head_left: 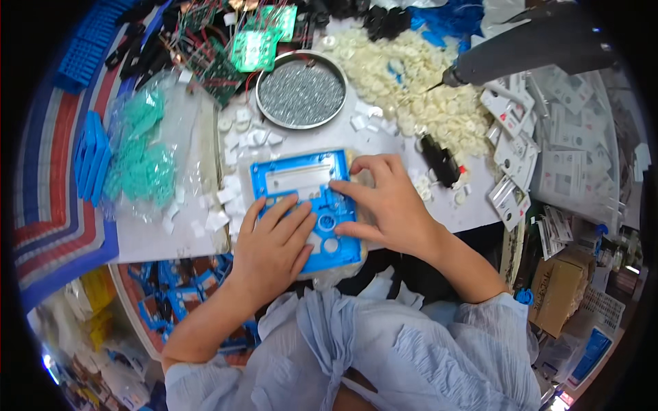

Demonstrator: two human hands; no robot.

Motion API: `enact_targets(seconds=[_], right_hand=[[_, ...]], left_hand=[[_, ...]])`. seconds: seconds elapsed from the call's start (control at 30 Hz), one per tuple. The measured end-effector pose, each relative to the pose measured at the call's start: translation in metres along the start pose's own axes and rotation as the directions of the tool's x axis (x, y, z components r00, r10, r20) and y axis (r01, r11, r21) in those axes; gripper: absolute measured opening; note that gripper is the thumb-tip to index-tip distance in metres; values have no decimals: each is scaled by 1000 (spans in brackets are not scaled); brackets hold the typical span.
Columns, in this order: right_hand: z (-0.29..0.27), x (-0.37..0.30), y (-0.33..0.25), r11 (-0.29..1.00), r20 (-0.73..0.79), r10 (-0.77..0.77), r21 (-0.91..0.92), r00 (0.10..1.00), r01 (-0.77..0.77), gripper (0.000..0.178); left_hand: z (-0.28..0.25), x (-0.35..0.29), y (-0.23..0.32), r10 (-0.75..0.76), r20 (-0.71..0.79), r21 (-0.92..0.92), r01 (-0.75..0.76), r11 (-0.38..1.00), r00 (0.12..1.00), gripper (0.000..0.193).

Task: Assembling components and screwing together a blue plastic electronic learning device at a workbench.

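A blue plastic casing [343,255] lies in front of me with its inside facing up. It has a long rectangular window and round holes, and it rests on a pale padded piece. My left hand [274,241] lies over its lower left part, fingers stretched out flat on it. From the right side, my right hand [394,205] touches the casing. Its index fingertip and thumb rest apart on the inside face, and the other fingers bend near the upper right edge. Nothing shows between that thumb and index finger; a tiny part under the fingertips would be hidden.
Beyond the casing stands a round metal dish [259,88] of small screws. Cream round parts [411,89] are heaped behind it. A dark electric screwdriver [528,51] hangs at upper right. Green circuit boards [255,49], bagged teal parts [144,151] and a black part [440,161] lie around.
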State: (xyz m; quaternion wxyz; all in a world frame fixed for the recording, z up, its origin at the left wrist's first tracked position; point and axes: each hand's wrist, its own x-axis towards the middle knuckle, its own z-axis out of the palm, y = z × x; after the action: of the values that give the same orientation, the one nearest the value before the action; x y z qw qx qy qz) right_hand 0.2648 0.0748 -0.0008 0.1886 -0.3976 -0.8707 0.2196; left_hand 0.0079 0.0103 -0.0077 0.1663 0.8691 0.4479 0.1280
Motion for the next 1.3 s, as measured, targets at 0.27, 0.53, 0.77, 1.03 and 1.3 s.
enact_targets(seconds=[0.27, 0.53, 0.77, 1.03, 1.3], right_hand=[[-23, 95, 61, 980, -415, 191, 123, 890, -154, 29], [-49, 179, 192, 639, -745, 370, -229, 555, -734, 36], [-69, 159, 210, 540, -682, 459, -295, 569, -789, 46], [-52, 79, 63, 985, -396, 79, 172, 915, -10, 36], [-74, -50, 47, 890, -199, 435, 239, 878, -387, 25]], left_hand=[[0, 2, 2, 2, -31, -32, -3, 999, 1000, 51], [3, 2, 0, -11, -49, -87, 7, 996, 999, 49], [2, 2, -3, -12, -58, -112, 5, 994, 998, 48], [2, 1, -2, -20, -54, -116, 14, 993, 998, 48], [2, 2, 0, -1, -63, -78, -4, 997, 998, 53]])
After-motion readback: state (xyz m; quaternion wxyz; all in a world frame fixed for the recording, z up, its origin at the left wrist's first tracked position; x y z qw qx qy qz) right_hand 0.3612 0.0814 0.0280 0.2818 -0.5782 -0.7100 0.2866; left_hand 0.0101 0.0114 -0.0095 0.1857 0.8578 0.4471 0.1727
